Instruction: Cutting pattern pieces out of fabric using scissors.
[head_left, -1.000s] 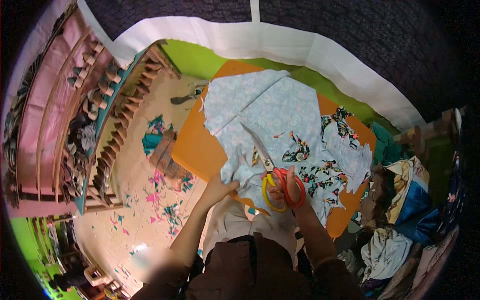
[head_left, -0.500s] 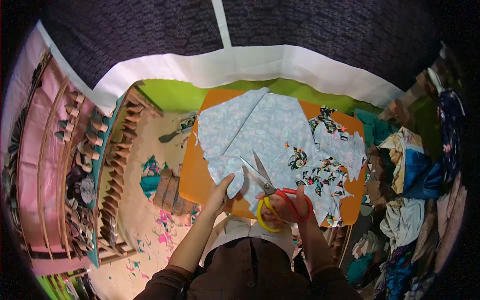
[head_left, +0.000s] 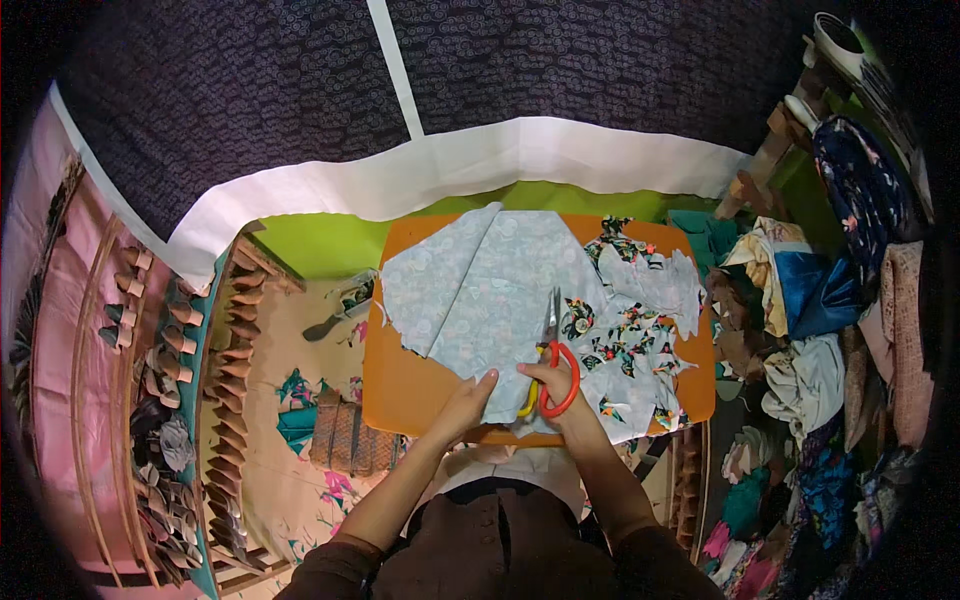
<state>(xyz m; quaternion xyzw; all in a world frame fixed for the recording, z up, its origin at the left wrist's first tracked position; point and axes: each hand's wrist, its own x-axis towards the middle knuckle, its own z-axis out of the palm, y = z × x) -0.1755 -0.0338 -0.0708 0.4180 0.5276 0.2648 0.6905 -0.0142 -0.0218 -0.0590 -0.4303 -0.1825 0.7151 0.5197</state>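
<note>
A large piece of pale blue-grey fabric, folded along a slanting line, covers most of an orange table. At its near edge my left hand grips the cloth, thumb on top and fingers mostly hidden. My right hand is closed round the handles of scissors, one loop red and the other yellow. The scissors' blades lie together and point away from me over the fabric. Just right of them are ragged fabric offcuts, some showing a dark floral side.
Racks of shoes stand on the left. Heaped cloth and garments fill the right. A brown patterned bag and scattered scraps lie on the floor left of the table. A dark curtain with a white border hangs beyond.
The scissors' blades have gone from spread to together, and the scissors now point more directly away. My left hand has moved right along the cloth's near edge, and the small flap it held no longer shows.
</note>
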